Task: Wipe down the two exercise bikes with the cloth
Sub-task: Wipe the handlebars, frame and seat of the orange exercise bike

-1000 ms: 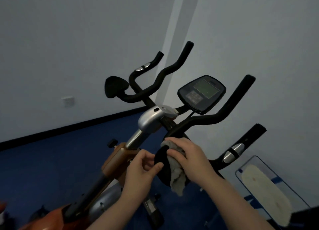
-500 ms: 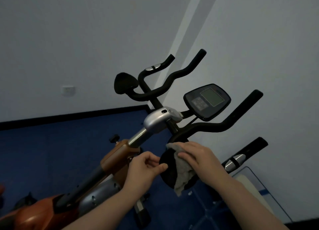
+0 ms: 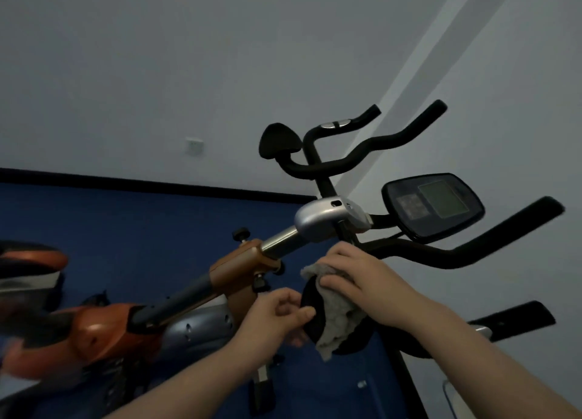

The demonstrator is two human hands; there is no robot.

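**Wiping the near elbow pad of the orange exercise bike**

The right hand (image 3: 362, 280) presses a crumpled grey cloth (image 3: 335, 319) against the round black padded elbow rest (image 3: 310, 305) at the near end of the black foam-covered handlebar (image 3: 472, 248). Its fingers curl over the top of the cloth and clamp it to the pad, and a loose tail of cloth hangs below the pad's lower edge. The left hand (image 3: 277, 314) steadies the pad from the left, thumb on its rim and fingers curled behind it, so it grips the pad itself, not the cloth.

Judging by this, the step in hand is cleaning the handlebar fittings of the orange and silver exercise bike (image 3: 126, 321). The second bike cannot be made out in this view.

The next move probably calls for sweeping the cloth round the pad's face and edge while the left hand keeps holding it firm, then carrying on along the handlebar toward the black oval display console (image 3: 433, 206) on the right and the matching far pad (image 3: 278, 140). Gathering the hanging tail first would keep it from snagging.
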